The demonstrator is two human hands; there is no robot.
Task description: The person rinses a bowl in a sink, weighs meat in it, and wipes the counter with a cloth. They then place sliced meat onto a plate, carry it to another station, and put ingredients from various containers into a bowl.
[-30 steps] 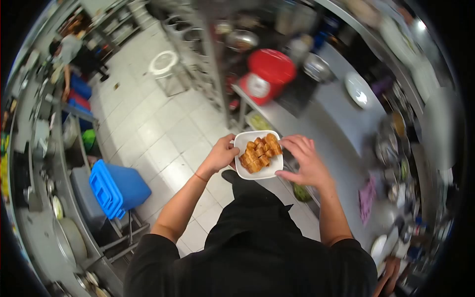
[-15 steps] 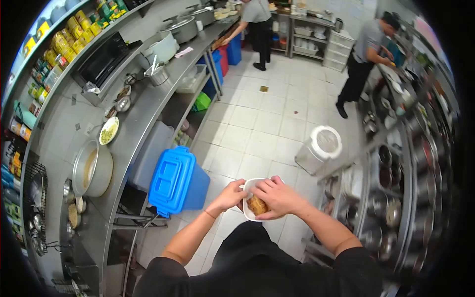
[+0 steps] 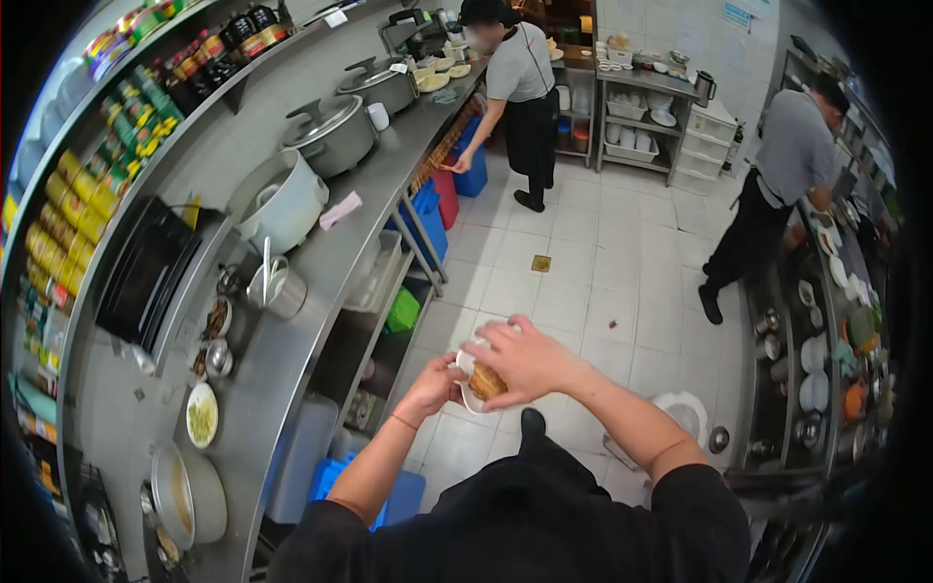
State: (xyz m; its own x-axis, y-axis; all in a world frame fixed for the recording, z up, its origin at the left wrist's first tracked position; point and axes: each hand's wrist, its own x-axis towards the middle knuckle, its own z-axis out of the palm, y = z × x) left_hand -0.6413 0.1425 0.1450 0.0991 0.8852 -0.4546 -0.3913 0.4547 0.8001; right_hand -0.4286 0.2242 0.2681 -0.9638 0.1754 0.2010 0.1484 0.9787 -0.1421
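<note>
A small white bowl (image 3: 471, 396) with a browned piece of food (image 3: 487, 381) in it is held out in front of my body, over the tiled floor. My left hand (image 3: 433, 388) grips the bowl's left rim, thumb near the top edge. Over the bowl's right side lies my right hand (image 3: 525, 360), its fingers spread and resting across the food and the rim. Part of the bowl and the food is hidden under that hand.
A long steel counter (image 3: 326, 291) on the left bears pots and a green-filled dish (image 3: 202, 415). Below are blue bins (image 3: 401, 497). One person (image 3: 522, 78) stands ahead by the counter, another (image 3: 777, 165) at the right shelves. A white round container (image 3: 680, 418) stands right.
The view has moved forward along the aisle; the blue lidded bin and the white container now lie nearer my body. Both hands still hold the bowl, my right hand spread more over it.
</note>
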